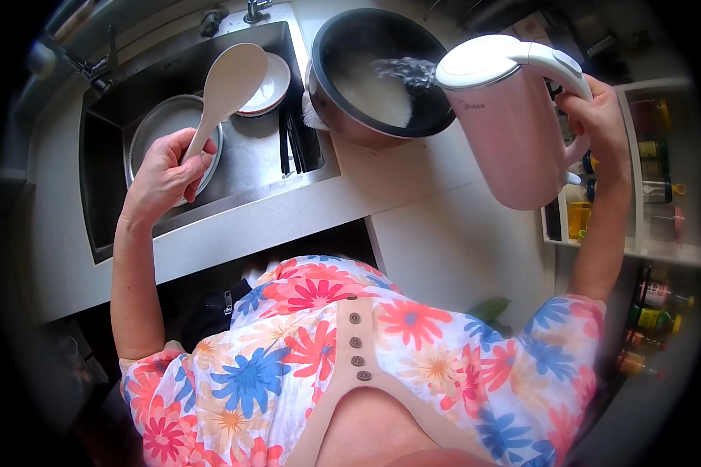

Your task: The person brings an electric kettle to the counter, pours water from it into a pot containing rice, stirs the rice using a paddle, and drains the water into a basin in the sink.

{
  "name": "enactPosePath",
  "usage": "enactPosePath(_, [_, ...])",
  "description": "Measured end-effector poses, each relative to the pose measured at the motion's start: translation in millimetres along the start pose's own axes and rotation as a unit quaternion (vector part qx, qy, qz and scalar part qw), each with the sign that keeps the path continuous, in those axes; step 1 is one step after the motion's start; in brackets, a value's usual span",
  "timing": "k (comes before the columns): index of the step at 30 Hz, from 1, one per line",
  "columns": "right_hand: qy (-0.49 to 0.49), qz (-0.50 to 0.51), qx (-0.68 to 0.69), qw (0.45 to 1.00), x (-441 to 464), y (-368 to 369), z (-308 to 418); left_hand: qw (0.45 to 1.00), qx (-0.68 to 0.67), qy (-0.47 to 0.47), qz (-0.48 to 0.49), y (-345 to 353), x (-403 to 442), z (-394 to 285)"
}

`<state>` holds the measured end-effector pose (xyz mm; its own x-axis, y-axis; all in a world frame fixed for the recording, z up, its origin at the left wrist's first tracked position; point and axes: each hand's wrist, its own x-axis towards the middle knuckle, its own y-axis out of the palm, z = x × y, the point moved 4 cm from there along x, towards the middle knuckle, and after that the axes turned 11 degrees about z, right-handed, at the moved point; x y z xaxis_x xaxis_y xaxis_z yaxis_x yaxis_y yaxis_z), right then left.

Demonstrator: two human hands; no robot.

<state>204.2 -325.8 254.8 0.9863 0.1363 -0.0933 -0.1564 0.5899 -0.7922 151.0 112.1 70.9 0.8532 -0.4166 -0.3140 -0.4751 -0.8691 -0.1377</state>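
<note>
My right hand (597, 117) grips the handle of a pink electric kettle (500, 140) with a white lid, tilted to the left. Water (407, 70) streams from its spout into a dark-lined cooking pot (331, 101), where whitish, rice-like contents (374, 97) lie at the bottom. In my left hand (167, 173) is a pale rice paddle (235, 78), held blade up above the sink, apart from the pot. The fingers of both hands are wrapped round the handles.
A steel sink (241, 187) on the left holds a large round pan (163, 117), small stacked bowls (269, 86) and dark chopsticks (288, 144). Taps stand behind it. The pot rests on the white counter (413, 167). At the right, a rack (635, 171) carries several bottles.
</note>
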Motion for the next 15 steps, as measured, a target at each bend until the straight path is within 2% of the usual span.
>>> enactPosePath(15, [0.008, 0.013, -0.017, 1.0, 3.7, 1.6, 4.9, 1.0, -0.01, -0.001, 0.009, 0.5, 2.3, 2.9])
